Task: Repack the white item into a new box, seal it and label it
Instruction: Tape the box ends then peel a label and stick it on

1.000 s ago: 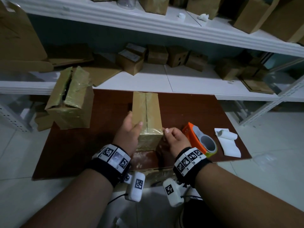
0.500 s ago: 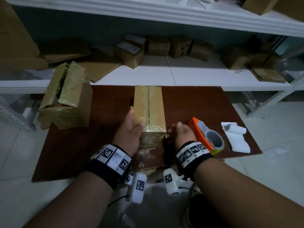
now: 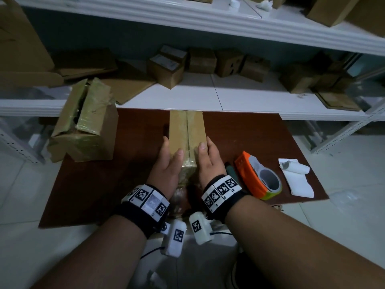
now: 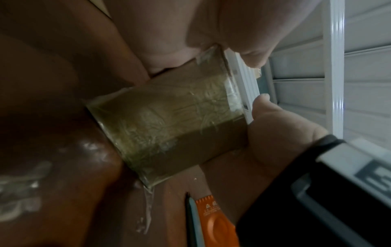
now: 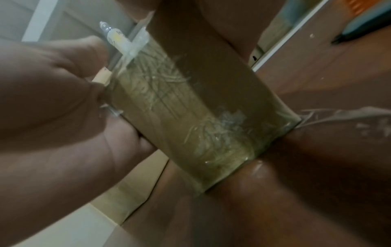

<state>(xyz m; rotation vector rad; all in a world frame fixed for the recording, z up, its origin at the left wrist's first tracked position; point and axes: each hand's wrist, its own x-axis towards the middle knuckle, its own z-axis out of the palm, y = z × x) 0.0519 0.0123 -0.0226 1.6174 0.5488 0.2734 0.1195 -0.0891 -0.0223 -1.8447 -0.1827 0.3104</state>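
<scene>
A narrow cardboard box [image 3: 186,130] lies lengthwise on the brown table [image 3: 104,184], with clear tape along its top seam and over its near end [image 4: 169,127]. My left hand [image 3: 166,163] clasps its left side with the thumb on the top. My right hand [image 3: 209,161] clasps the right side the same way; it also shows in the left wrist view as the right hand [image 4: 279,133]. In the right wrist view my left hand [image 5: 52,100] is against the taped box [image 5: 190,117]. The white item is not visible.
An orange tape dispenser [image 3: 257,176] lies right of my right hand, with a dark pen [image 3: 230,170] beside it and white label sheets [image 3: 296,178] further right. An opened, tape-covered old box [image 3: 83,126] sits at the table's left corner. White shelves [image 3: 229,97] with small boxes stand behind.
My right hand has moved from the box's near right corner up onto its right side, thumb now on the top. The left hand has kept its hold.
</scene>
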